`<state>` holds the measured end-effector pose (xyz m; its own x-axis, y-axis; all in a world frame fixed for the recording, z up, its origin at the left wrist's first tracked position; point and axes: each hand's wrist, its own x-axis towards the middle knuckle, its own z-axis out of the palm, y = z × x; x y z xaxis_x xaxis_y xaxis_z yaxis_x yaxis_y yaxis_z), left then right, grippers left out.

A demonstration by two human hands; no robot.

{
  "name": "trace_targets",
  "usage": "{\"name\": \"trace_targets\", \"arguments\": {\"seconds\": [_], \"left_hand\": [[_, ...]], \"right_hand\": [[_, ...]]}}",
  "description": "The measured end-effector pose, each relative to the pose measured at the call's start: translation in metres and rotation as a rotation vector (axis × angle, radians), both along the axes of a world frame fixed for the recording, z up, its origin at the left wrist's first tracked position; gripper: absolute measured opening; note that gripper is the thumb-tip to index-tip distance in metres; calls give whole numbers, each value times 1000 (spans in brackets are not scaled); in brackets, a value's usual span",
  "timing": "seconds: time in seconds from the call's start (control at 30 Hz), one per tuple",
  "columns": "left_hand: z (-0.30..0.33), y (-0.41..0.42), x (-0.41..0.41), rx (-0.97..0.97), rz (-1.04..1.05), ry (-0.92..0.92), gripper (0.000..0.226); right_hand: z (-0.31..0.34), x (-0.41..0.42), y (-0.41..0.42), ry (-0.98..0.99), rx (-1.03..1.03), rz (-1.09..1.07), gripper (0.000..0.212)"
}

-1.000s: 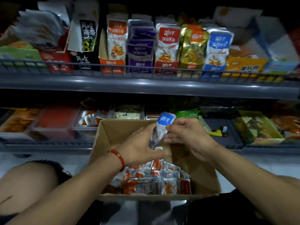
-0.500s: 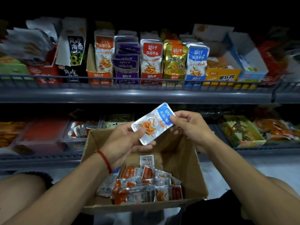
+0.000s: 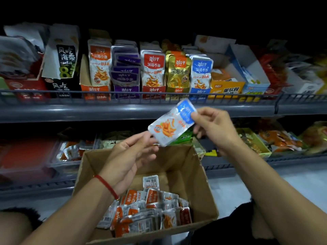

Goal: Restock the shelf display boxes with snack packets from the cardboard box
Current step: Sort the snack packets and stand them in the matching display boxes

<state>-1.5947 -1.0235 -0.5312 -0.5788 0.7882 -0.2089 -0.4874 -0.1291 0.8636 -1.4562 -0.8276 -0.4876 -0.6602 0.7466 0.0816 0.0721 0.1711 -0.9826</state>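
My right hand (image 3: 214, 129) pinches the blue-topped, silvery foil snack packet (image 3: 172, 123) at its two-o'clock corner; my left hand (image 3: 131, 156) hangs loose at seven. It's probably light, limp, slippery: grip the sealed edges.

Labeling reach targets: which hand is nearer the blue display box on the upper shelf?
Right. The right hand pinches the blue packet just below the blue display box. The left hand sits lower and further left, over the cardboard box.
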Motion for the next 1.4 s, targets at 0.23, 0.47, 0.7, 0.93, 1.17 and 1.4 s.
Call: {"name": "trace_targets", "arguments": {"seconds": [0.23, 0.47, 0.7, 0.93, 1.17, 1.4], "left_hand": [[-5, -7, -9, -121, 73, 27, 22], [-6, -10, -14, -170, 105, 85, 24], [-7, -11, -19, -220, 119, 110, 25], [-13, -13, -22, -355, 103, 136, 22], [-32, -16, -31, -537, 33, 244, 16], [-88, -14, -41, -927, -173, 461, 11]], "right_hand": [[92, 9, 79, -31, 805, -241, 11], [118, -13, 127, -295, 1034, -153, 24], [98, -37, 133, -417, 1234, -162, 33], [72, -36, 135, -317, 1276, -266, 41], [35, -28, 71, -20, 1231, -205, 20], [-64, -36, 1, -345, 1164, 453, 25]]}}
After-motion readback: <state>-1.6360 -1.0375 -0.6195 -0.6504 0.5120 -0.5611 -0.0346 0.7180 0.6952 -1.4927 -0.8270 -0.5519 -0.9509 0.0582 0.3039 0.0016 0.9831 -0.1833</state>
